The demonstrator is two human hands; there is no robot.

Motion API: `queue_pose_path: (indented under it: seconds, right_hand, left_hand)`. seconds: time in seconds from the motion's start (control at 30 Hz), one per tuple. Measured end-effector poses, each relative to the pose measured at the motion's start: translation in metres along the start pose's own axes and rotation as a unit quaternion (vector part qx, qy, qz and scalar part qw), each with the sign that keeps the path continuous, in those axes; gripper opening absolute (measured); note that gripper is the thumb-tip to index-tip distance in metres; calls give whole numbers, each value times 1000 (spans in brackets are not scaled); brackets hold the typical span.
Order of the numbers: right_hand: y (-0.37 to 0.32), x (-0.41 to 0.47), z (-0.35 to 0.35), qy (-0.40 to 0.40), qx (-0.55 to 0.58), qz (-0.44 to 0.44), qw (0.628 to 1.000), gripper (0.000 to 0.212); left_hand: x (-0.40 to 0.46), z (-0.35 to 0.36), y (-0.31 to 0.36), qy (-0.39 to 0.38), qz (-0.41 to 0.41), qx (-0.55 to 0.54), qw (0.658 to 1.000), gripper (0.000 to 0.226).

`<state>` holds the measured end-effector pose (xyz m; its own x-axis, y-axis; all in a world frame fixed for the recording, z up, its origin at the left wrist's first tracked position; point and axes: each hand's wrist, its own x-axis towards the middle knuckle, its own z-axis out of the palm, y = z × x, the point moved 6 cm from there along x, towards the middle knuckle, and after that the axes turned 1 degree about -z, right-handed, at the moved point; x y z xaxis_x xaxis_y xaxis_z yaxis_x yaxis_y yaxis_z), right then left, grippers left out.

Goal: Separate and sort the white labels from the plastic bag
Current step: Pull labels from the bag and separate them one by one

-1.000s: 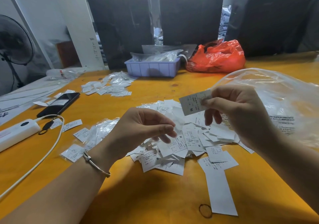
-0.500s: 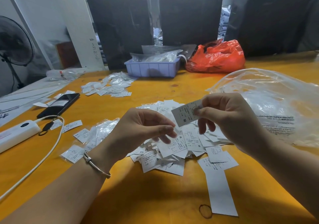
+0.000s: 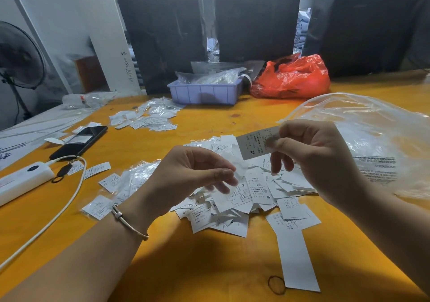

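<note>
Right hand (image 3: 309, 160) pinches one white label (image 3: 257, 144) marked M, held above the label pile (image 3: 246, 194) at table (image 3: 209, 267) centre. Left hand (image 3: 186, 178), fingers curled, thumb to fingertips; whether it holds a scrap, cannot tell. Clear plastic bag (image 3: 372, 139) lies right of pile. Long label strip (image 3: 295, 255) near.

The right hand's grip (image 3: 309, 153) pinches one label (image 3: 257, 144), raised above the label pile (image 3: 244, 197) on the surface (image 3: 209, 267). The left hand (image 3: 188, 178) hovers left of and below that grip, perhaps pinching a small scrap. The plastic bag (image 3: 377, 136) lies right of the grip. Behind it stand a tray (image 3: 204, 93) and a tied bag (image 3: 293, 78); far left lie a phone (image 3: 79, 142) and a power strip (image 3: 23, 180).
</note>
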<state>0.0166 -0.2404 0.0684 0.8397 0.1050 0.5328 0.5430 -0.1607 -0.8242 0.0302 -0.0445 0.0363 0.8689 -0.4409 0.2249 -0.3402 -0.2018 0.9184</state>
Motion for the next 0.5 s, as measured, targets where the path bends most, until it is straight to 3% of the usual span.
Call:
queue_pose_path:
  seconds: [0.5]
  right_hand:
    - [8, -2, 12, -85, -10, 23, 996, 19]
  left_hand:
    - [0, 1, 1, -6, -11, -8, 1000, 22]
